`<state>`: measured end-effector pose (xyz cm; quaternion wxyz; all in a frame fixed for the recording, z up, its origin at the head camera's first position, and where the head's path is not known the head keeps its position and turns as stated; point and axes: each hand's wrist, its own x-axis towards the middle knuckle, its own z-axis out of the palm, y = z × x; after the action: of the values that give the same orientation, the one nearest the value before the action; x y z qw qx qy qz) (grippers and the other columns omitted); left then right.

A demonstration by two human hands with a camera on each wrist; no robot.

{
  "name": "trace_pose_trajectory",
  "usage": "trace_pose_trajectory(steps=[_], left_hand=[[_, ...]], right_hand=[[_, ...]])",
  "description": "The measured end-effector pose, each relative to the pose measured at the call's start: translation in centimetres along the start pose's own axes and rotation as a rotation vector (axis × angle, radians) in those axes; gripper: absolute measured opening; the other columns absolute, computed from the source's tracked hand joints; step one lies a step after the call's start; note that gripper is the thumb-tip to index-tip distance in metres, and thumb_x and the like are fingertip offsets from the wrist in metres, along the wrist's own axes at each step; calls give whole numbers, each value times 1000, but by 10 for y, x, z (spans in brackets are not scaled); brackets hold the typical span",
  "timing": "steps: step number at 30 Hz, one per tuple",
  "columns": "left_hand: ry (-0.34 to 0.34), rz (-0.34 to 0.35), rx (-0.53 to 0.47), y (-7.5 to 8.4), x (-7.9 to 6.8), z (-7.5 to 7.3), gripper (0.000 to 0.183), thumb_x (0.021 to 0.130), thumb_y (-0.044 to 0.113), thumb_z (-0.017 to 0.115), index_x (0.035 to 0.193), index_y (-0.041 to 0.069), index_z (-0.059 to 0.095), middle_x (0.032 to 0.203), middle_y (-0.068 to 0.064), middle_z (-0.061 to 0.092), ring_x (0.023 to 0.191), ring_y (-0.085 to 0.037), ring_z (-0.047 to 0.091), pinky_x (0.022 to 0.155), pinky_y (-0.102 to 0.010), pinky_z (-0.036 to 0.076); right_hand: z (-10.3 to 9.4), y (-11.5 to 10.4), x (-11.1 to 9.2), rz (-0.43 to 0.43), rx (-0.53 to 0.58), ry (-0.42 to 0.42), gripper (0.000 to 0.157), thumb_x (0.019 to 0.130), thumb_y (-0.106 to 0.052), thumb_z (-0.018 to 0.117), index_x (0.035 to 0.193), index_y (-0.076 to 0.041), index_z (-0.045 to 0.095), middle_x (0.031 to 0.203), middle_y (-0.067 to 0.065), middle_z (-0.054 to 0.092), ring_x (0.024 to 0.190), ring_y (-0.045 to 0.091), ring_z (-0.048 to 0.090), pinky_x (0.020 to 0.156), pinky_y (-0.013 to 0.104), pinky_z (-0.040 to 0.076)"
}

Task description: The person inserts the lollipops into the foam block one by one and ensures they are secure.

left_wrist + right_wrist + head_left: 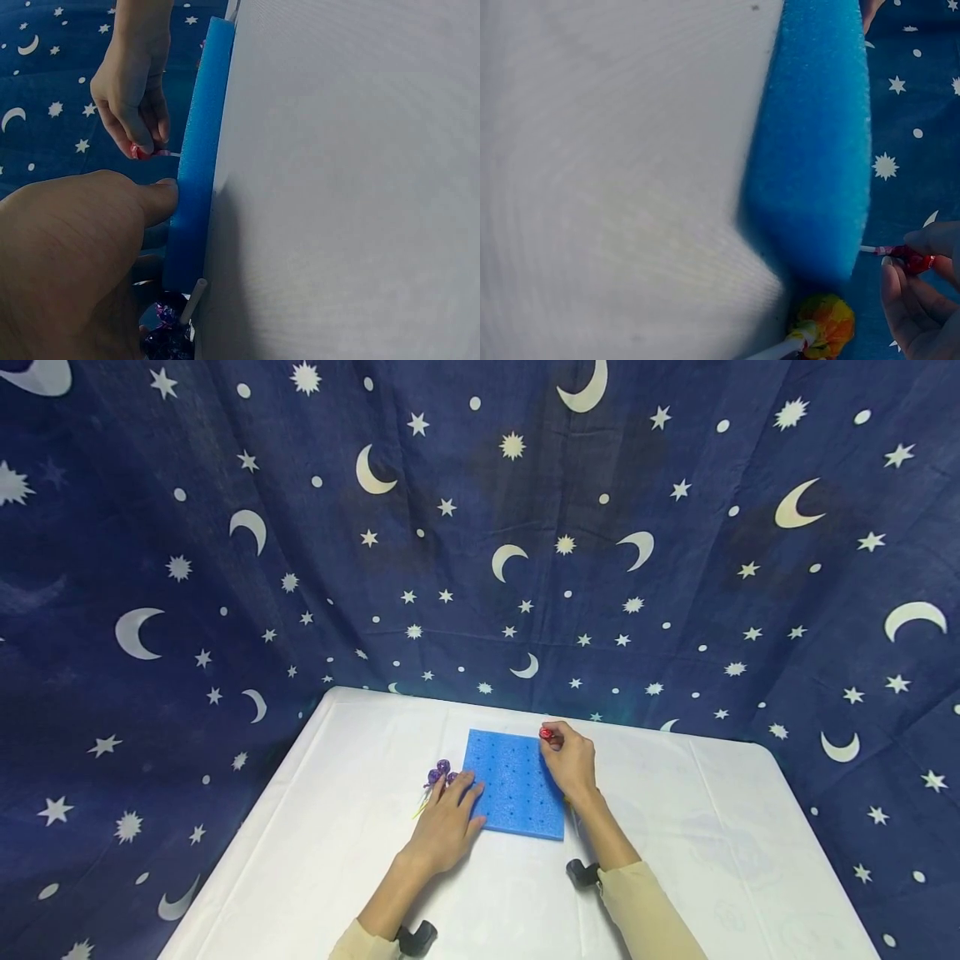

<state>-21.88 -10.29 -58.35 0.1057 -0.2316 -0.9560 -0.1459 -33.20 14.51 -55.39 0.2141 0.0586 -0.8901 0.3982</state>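
A blue foam board [513,785] dotted with small holes lies flat on the table. My left hand [444,828] rests on its left edge, fingers spread and fairly straight. Near its far right corner my right hand [572,764] pinches a red-wrapped lollipop [546,733] between thumb and fingers. In the right wrist view the white stick of this lollipop [915,260] points at the board, its tip at or near the surface; whether it is in a hole I cannot tell. Purple-wrapped lollipops [435,774] lie beside the board, partly behind the left fingers.
A yellow and orange lollipop [825,324] lies by the board's right side in the right wrist view. White cloth covers the table [300,860]. A dark blue curtain [465,527] with moons and stars hangs behind it.
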Motion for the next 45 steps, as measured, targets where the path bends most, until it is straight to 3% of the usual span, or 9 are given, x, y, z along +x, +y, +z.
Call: trace_pose_trajectory(steps=[16,26,35,45], left_hand=[[-11,3,-1,3,1,-1,54,107,34,57,151,4,52,160,-20,42,152,-35,36,125,-62,23],[-23,-14,16,4,2,1,55,107,36,55,153,6,50,162,-17,41,153,-32,33,126,-60,21],[-23,-15,4,2,1,2,56,107,37,56,153,6,50,162,-17,41,153,-32,33,126,-60,21],[-15,-8,3,1,1,-1,56,107,37,56,152,4,51,161,-18,41,153,-32,34,126,-61,22]], right_hand=[[-7,2,-3,-46,-36,27,32,88,-4,81,119,-7,76,106,13,78,85,27,76,79,45,64],[-13,1,-2,-29,-28,28,37,87,-5,82,123,-6,74,115,15,76,84,25,76,79,45,65],[-22,-1,-5,13,-34,17,36,88,-5,80,123,-8,74,110,13,76,85,24,76,79,43,65],[-46,-3,-12,21,-87,-27,24,88,-10,80,112,-9,78,97,12,77,87,28,75,80,48,62]])
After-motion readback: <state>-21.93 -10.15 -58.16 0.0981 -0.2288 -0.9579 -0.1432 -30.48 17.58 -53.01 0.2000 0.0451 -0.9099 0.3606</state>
